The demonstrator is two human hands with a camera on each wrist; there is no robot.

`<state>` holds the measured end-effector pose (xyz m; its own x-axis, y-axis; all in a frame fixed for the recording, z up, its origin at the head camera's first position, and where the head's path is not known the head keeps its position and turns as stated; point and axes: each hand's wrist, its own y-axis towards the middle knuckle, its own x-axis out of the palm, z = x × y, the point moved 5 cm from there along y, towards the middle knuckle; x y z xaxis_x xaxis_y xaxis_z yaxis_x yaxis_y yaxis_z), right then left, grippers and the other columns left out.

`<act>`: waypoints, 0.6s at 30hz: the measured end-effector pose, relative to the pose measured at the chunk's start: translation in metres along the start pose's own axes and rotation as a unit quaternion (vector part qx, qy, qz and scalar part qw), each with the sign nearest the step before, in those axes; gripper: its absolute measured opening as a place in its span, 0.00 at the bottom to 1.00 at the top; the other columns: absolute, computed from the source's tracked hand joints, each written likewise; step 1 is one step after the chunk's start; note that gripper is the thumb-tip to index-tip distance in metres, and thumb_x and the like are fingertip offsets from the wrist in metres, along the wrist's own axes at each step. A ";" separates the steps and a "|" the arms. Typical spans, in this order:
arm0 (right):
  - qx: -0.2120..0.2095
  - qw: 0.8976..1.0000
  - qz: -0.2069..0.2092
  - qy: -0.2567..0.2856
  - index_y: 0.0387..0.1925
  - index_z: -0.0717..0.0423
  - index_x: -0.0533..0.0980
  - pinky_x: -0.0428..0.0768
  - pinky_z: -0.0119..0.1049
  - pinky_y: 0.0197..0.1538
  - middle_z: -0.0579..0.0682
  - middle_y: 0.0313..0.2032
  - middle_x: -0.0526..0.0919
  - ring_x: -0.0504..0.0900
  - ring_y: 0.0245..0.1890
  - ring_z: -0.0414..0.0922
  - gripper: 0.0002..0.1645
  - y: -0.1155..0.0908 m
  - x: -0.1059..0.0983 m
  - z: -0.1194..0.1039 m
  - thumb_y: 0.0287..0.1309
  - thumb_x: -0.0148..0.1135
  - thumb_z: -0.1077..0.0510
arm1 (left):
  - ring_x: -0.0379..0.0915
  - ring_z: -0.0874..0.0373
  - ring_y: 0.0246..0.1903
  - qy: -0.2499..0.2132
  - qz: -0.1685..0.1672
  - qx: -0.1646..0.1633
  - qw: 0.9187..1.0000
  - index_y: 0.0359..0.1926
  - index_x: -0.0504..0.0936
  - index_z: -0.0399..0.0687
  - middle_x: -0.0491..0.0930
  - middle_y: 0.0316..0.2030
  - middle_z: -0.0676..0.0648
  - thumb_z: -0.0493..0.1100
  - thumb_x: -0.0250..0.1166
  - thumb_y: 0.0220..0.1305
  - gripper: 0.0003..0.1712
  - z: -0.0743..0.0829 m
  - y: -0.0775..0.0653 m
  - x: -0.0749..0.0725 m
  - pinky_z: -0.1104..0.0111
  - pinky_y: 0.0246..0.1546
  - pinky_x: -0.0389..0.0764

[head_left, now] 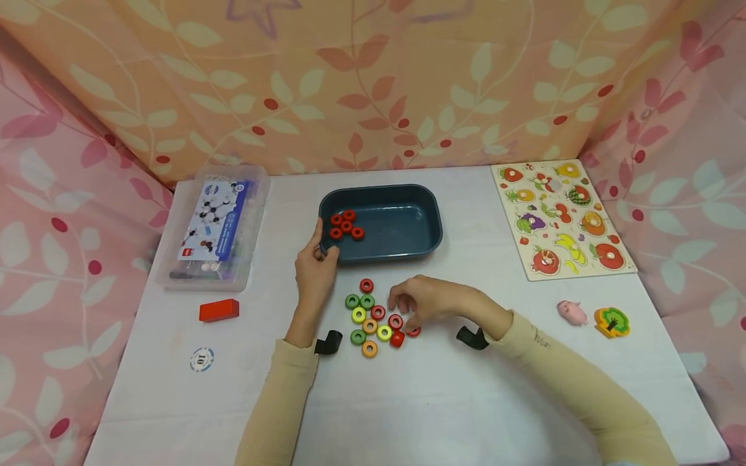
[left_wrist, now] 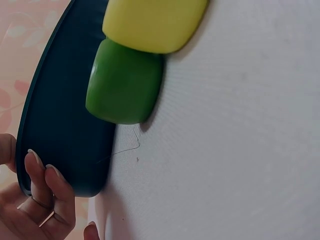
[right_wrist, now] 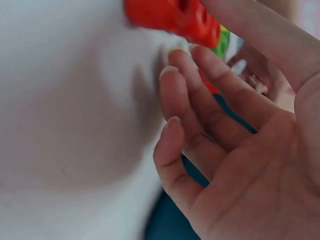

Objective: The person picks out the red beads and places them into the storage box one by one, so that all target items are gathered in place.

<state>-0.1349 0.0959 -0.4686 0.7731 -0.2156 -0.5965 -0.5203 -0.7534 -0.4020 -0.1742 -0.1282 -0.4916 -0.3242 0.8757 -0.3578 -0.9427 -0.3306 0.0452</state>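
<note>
A dark blue tray [head_left: 396, 252] stands at the middle of the table with several red ring beads [head_left: 346, 226] in its left end. My left hand [head_left: 315, 268] grips the tray's near-left corner, and the left wrist view shows its fingers [left_wrist: 60, 185] bent at the rim. In front of the tray lie loose ring beads: green [head_left: 352, 301], yellow [head_left: 384, 332], orange [head_left: 370, 349] and red [head_left: 366, 285]. Over the right side of this group is my right hand [head_left: 434, 298], its fingers loosely bent beside red beads [right_wrist: 160, 15]. Nothing appears pinched in it.
A clear plastic case [head_left: 247, 259] lies at the left, with a red block [head_left: 219, 310] and a round token [head_left: 201, 359] nearer. On the right are a fruit puzzle board [head_left: 553, 239], a pink pig figure [head_left: 572, 312] and a tree-shaped piece [head_left: 612, 322]. Patterned curtains [head_left: 384, 84] enclose the table.
</note>
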 end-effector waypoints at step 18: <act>-0.039 0.997 0.072 0.004 0.38 0.47 0.81 0.79 0.33 0.38 0.41 0.30 0.81 0.79 0.33 0.38 0.11 0.006 -0.014 0.001 0.52 0.73 0.56 | 0.55 0.59 0.14 -0.003 0.000 -0.005 1.000 0.70 0.68 0.77 0.57 0.12 0.55 0.39 0.61 0.58 0.40 -0.001 0.000 0.000 0.70 0.14 0.50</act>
<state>-0.1490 0.0954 -0.4633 0.6956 -0.3288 -0.6388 -0.5958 -0.7608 -0.2572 -0.1738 -0.1287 -0.4922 -0.3240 0.8780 -0.3523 -0.9421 -0.3335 0.0355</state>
